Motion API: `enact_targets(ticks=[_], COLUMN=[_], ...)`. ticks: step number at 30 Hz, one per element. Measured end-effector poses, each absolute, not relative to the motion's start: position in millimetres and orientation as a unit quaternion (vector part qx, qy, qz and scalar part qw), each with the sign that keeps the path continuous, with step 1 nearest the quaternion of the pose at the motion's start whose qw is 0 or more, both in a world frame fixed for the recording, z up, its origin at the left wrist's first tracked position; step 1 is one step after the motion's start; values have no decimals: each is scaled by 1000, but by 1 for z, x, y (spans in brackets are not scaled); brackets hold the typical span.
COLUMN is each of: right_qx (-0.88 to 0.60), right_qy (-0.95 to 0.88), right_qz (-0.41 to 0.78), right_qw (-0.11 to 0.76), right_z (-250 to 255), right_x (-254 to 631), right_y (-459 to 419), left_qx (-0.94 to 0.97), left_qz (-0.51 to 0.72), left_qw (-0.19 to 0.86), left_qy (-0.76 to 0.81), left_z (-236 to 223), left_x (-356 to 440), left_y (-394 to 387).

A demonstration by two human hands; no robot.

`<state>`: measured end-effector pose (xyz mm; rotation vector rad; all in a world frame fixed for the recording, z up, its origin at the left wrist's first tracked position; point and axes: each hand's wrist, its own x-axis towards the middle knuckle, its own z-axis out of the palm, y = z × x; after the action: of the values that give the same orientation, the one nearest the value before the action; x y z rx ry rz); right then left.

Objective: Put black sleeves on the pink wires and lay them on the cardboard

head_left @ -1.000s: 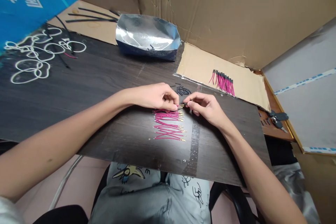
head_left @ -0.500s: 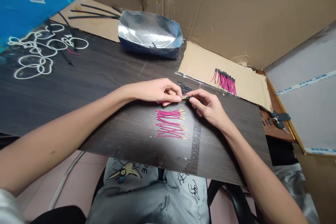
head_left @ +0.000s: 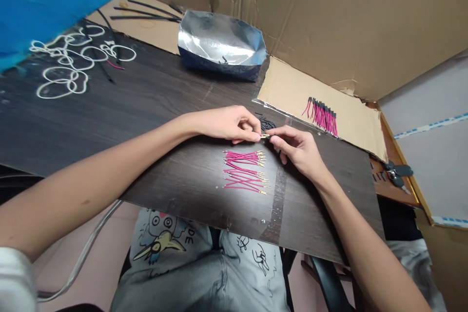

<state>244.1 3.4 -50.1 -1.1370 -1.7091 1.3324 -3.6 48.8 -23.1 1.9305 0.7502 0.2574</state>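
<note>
My left hand (head_left: 239, 126) is closed in a pinch on a pink wire, whose gold terminal (head_left: 264, 136) sticks out past the fingertips. The wire itself is mostly hidden by the fingers. Facing it, my right hand (head_left: 295, 148) pinches a small black sleeve (head_left: 269, 137) right at the terminal's end; I cannot tell whether the sleeve is around the terminal. Just beyond the fingertips lies a loose pile of black sleeves (head_left: 267, 122). Nearer my body, several pink wires (head_left: 241, 171) lie in a rough row on the dark table, gold ends to the right.
A silver-lined bag (head_left: 223, 44) stands open at the back. On a cardboard sheet (head_left: 283, 80) to the right rests a bundle of pink wires with black sleeves (head_left: 324, 116). White loops (head_left: 66, 66) spread over the left side; keys (head_left: 398, 175) sit far right.
The whole view has shifted, moving the scene slightly right. Both hands keep their pinch, fingertips still close together at the gold terminal.
</note>
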Motion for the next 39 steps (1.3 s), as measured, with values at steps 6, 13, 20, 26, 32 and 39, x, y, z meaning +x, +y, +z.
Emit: enact_targets(ticks=[6, 13, 20, 26, 32, 39], right_qx=[-440, -435, -452, -425, -414, -415], right_qy=[-638, -632, -706, -745, -755, -763], right_qz=[531, 526, 370, 316, 323, 304], right_qw=[343, 366, 400, 405, 393, 391], right_z=[-49, -54, -59, -60, -57, -53], right_x=[244, 242, 247, 247, 244, 238], right_y=[4, 3, 6, 6, 5, 0], left_qx=[805, 778, 744, 740, 713, 688], left_qz=[130, 185, 208, 200, 195, 199], left_qw=[479, 493, 522, 532, 567, 609], left_qy=[325, 343, 363, 361, 365, 340], left_z=[-25, -37, -36, -33, -32, -31], left_x=[-1, 5, 7, 8, 9, 10], left_y=[47, 48, 48, 48, 47, 45])
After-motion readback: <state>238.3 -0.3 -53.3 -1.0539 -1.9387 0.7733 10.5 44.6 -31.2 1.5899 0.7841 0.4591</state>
